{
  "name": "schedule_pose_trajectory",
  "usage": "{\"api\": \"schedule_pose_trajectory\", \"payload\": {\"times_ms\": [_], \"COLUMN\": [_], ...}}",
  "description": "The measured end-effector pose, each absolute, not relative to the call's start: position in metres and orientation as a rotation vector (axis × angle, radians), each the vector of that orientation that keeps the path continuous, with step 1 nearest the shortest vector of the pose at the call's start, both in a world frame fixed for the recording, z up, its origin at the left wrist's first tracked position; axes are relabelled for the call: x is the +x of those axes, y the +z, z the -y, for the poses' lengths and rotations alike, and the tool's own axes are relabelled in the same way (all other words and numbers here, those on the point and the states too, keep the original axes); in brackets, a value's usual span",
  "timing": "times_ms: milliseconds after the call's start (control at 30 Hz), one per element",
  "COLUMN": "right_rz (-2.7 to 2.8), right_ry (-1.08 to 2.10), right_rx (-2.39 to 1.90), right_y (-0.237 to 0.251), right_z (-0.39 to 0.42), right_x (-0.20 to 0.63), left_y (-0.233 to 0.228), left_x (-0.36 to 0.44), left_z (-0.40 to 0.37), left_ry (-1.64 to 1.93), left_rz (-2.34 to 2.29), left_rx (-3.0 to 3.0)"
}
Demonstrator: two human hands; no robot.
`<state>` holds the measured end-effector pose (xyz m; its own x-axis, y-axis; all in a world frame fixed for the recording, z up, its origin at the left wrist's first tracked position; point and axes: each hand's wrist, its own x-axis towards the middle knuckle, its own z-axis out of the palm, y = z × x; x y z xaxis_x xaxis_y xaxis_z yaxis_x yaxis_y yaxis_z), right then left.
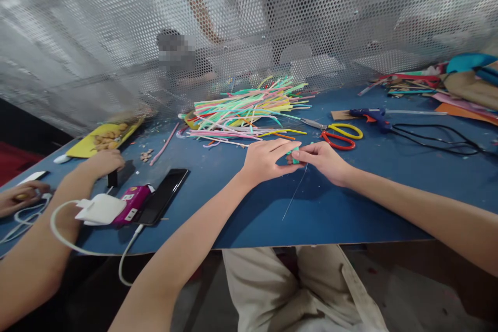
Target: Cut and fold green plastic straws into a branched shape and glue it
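Observation:
Above the blue table, my two hands meet around a small teal pipe cleaner piece (295,155) that looks bunched or coiled. My left hand (261,160) pinches it from the left, the other fingers stretched over it. From the right, the thumb and fingers of my right hand (327,162) close on the same piece. A thin bare wire (294,194) trails down from between the hands toward the table's front edge. Fingers partly cover the teal piece, so its exact shape is hidden. Just beyond my right hand lie scissors (337,135) with one red and one yellow handle.
A heap of pastel pipe cleaners (249,106) lies behind my hands, against a perforated metal screen (233,21). A glue gun (371,115) with its black cord is at right. Left are a phone (165,197), a white charger (103,209), a yellow tray (83,146) and another person's arm (70,202).

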<state>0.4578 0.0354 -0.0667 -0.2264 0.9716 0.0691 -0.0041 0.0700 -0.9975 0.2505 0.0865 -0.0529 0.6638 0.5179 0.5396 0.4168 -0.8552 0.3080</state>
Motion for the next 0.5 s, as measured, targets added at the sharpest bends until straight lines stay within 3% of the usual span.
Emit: {"api": "schedule_pose_trajectory", "payload": {"times_ms": [133, 333, 500], "right_rz": [1.549, 1.881, 1.806], "right_ry": [1.247, 0.589, 0.469], "right_rx": [-1.051, -1.149, -1.271], "right_y": [-0.066, -0.057, -0.061], "right_z": [-0.035, -0.045, -0.067], "right_x": [0.459, 0.479, 0.507], "left_y": [-0.05, -0.047, -0.048], "left_x": [0.25, 0.243, 0.233], "left_z": [-0.086, -0.094, -0.113], "left_ry": [0.925, 1.135, 1.225], "left_rz": [-0.813, -0.818, -0.898], "left_rx": [2.736, 2.814, 2.876]}}
